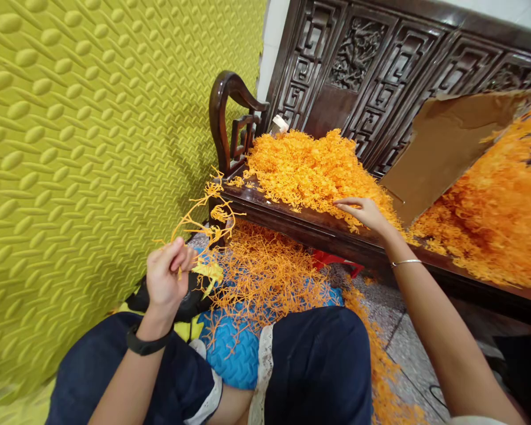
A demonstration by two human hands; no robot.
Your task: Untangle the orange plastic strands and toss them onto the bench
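My left hand [170, 271] is closed around the lower end of a branched orange plastic stem [186, 223]. Small orange plastic flower pieces [215, 189] sit on some of its thin branches, which spread up and to the right. Out to the right, my right hand [365, 212] hovers at the front edge of a loose pile of orange flower pieces [305, 165] on the dark wooden bench [292, 215]. Its fingers are stretched out and I see nothing between them. Below the bench lies a tangled heap of bare orange stems [261, 271], in front of my knees.
A carved bench back [358, 53] and a curved armrest [223, 112] bound the pile. Brown cardboard [446, 136] leans between it and a larger orange heap [504, 206]. Yellow textured padding [92, 147] lines the left. Blue matting [232, 348] and a red plastic object [336, 262] sit low.
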